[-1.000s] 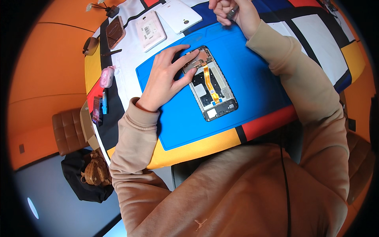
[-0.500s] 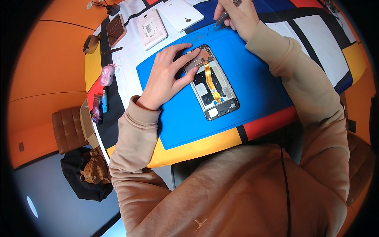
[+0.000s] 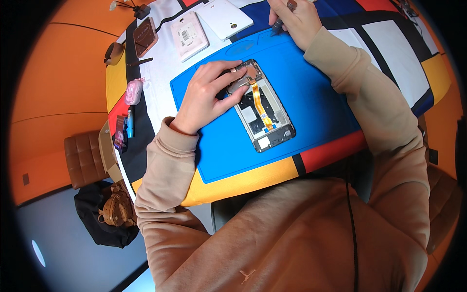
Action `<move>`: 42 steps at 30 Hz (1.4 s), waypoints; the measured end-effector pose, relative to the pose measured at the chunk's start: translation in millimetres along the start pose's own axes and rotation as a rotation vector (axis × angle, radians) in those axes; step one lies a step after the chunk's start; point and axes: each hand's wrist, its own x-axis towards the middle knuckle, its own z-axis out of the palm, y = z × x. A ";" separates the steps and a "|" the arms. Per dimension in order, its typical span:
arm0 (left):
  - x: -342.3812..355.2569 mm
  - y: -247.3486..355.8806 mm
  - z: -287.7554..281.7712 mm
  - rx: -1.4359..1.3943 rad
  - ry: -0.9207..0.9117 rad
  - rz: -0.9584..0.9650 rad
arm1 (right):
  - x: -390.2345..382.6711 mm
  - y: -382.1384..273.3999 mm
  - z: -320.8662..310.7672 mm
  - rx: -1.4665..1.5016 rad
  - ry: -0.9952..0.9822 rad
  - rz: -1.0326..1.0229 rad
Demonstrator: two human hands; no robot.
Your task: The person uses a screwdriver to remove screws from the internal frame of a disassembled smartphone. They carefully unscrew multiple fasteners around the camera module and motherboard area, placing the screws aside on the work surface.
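Note:
An opened smartphone (image 3: 265, 109) lies on the blue work mat (image 3: 214, 151), its inside facing up with a yellow-orange flex cable (image 3: 259, 102) running down the middle. My left hand (image 3: 206, 92) holds its upper left part, fingers and thumb over the metal-covered end, hiding some of it. Beyond the phone, at the mat's far edge, my right hand (image 3: 299, 22) is closed around a dark, slim screwdriver (image 3: 278, 24). The screwdriver points down at the mat; whether its tip touches anything is too small to tell.
Past the mat lie a pink phone (image 3: 189, 36), a white phone (image 3: 224, 19) and a brown-framed phone (image 3: 146, 38). To the left are a pink case (image 3: 134, 92), a blue tube (image 3: 130, 124) and a small box (image 3: 120, 131). The patterned tablecloth (image 3: 243, 180) borders the mat.
The opened smartphone has slid slightly toward me, with my left hand shifting along. My right hand and the screwdriver have moved a little to the right.

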 end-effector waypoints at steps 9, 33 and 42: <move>0.7 1.3 -0.6 -0.069 -0.020 -0.008 | -3.1 -10.1 0.7 0.146 0.042 0.084; -0.2 -0.7 1.1 -0.101 -0.020 -0.034 | -5.1 -8.8 5.3 0.185 0.073 0.081; 0.1 -1.0 2.3 -0.106 -0.006 -0.023 | -4.2 -12.7 4.0 0.061 0.117 -0.005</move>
